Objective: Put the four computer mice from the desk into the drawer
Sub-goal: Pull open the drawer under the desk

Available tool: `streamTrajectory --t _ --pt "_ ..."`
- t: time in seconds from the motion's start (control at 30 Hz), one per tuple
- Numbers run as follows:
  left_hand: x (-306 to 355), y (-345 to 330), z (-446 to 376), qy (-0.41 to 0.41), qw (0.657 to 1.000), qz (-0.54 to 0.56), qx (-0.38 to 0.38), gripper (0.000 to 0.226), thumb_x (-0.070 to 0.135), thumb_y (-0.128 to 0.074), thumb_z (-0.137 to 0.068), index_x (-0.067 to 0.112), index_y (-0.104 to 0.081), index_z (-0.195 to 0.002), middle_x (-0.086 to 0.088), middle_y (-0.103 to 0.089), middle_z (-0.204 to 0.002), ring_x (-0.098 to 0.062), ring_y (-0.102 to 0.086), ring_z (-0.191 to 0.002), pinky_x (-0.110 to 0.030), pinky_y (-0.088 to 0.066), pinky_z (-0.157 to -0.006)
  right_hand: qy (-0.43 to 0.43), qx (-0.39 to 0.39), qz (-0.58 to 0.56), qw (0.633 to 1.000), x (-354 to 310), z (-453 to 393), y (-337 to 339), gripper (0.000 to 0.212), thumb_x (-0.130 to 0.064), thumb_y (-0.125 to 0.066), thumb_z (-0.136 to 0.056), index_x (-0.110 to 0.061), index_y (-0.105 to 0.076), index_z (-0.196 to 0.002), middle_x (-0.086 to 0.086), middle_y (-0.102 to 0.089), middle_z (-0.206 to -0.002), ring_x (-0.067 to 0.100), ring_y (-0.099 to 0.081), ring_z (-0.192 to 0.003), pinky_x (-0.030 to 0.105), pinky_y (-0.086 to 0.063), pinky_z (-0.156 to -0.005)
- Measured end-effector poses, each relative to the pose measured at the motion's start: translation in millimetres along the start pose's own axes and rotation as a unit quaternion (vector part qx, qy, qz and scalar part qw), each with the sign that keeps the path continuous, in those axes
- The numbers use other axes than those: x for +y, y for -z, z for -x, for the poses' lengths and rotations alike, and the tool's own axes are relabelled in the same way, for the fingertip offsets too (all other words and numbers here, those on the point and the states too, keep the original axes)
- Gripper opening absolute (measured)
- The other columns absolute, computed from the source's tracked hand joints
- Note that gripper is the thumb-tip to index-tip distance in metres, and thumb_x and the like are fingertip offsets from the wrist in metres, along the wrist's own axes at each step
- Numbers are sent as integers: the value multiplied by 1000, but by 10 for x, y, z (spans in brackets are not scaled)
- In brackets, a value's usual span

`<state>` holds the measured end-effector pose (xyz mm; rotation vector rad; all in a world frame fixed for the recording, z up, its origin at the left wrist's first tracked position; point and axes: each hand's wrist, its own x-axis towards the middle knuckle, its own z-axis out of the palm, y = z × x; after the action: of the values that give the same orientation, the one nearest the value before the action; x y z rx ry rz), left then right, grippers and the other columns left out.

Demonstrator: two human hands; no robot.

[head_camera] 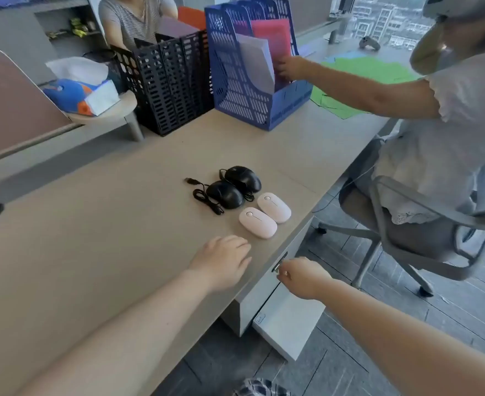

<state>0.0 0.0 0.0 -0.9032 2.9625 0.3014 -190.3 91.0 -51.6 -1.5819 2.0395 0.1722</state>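
Two black wired mice [225, 194] [243, 178] lie side by side on the desk [92, 224], their cables coiled beside them. Just in front of them lie two pale pink wireless mice [257, 222] [274, 207], near the desk's right edge. My left hand [223, 260] rests flat on the desk, fingers apart, a little short of the nearer pink mouse. My right hand [304, 277] is below the desk edge, fingers closed on the drawer handle [279, 262]. The grey drawer [287, 318] under the desk looks slightly pulled out.
A black file rack [172, 81] and a blue file rack [252, 70] stand at the back of the desk. A tissue box [84, 92] sits on a small shelf at left. A seated person on a swivel chair [407, 224] at right reaches into the blue rack. Another person sits behind.
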Motion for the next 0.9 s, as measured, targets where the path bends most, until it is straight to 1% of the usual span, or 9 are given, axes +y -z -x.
streamTrajectory --t 0.1,0.23,0.37,0.47,0.53,0.6,0.67,0.77,0.9 --pt "33 -311 -101 -31 998 27 40 57 39 -25 -84 7 -68 -102 -7 -69 -113 -26 -64 -107 -43 -56 -82 -9 -14 3 1000 158 -159 -212 31 -36 -37 -98 -16 -58 -110 4 -59 -102 28 -52 -112 34 -41 -87" --pt "61 -653 -232 -24 997 39 59 49 36 -35 -93 8 -58 -128 -7 -54 -139 -23 -48 -130 -44 -47 -98 -47 -5 -53 997 373 -454 -530 32 -37 -36 -98 -18 -58 -111 7 -63 -109 29 -57 -105 33 -44 -81" --pt "75 -897 -258 -4 993 56 100 55 36 -34 -88 5 -59 -127 -10 -59 -134 -27 -57 -122 -45 -52 -93 -74 31 -173 982 488 -780 -776 37 -35 -34 -100 -9 -59 -108 11 -63 -99 30 -60 -96 32 -45 -78" --pt "118 -948 -257 11 989 52 136 53 35 -37 -90 7 -57 -130 -9 -56 -137 -26 -54 -125 -41 -46 -101 -90 60 -278 955 528 -990 -892 42 -30 -34 -101 -2 -62 -114 20 -66 -111 31 -59 -95 36 -47 -85" --pt "141 -957 -240 32 989 40 138 53 35 -37 -90 10 -54 -134 -7 -52 -142 -24 -49 -130 -38 -40 -105 -97 72 -341 932 516 -1066 -972 36 -26 -35 -100 -3 -63 -105 23 -66 -111 26 -55 -86 38 -47 -83" --pt "167 -955 -225 40 989 36 137 56 38 -34 -90 11 -54 -134 -8 -53 -142 -24 -49 -130 -38 -40 -107 -118 54 -432 893 488 -1082 -1052 24 -22 -36 -99 -10 -56 -100 18 -65 -98 23 -55 -77 35 -48 -73" --pt "194 -941 -212 45 989 40 134 61 42 -30 -87 10 -55 -133 -9 -54 -140 -26 -50 -129 -40 -41 -107 -148 26 -506 849 442 -1042 -1085 20 -20 -35 -99 -11 -53 -100 8 -64 -82 17 -54 -67 28 -44 -61" --pt "219 -931 -204 45 990 32 131 63 42 -29 -85 8 -56 -132 -10 -54 -139 -27 -50 -128 -40 -41 -107 -149 29 -537 830 428 -1025 -1100 17 -16 -37 -97 -10 -53 -96 3 -59 -72 15 -51 -64 26 -39 -57" --pt "204 -943 -226 53 989 30 133 63 44 -30 -85 12 -55 -133 -6 -53 -141 -24 -49 -130 -44 -44 -105 -111 46 -565 816 446 -992 -1187 21 -17 -34 -96 -16 -50 -83 1 -55 -73 15 -45 -64 25 -33 -55"
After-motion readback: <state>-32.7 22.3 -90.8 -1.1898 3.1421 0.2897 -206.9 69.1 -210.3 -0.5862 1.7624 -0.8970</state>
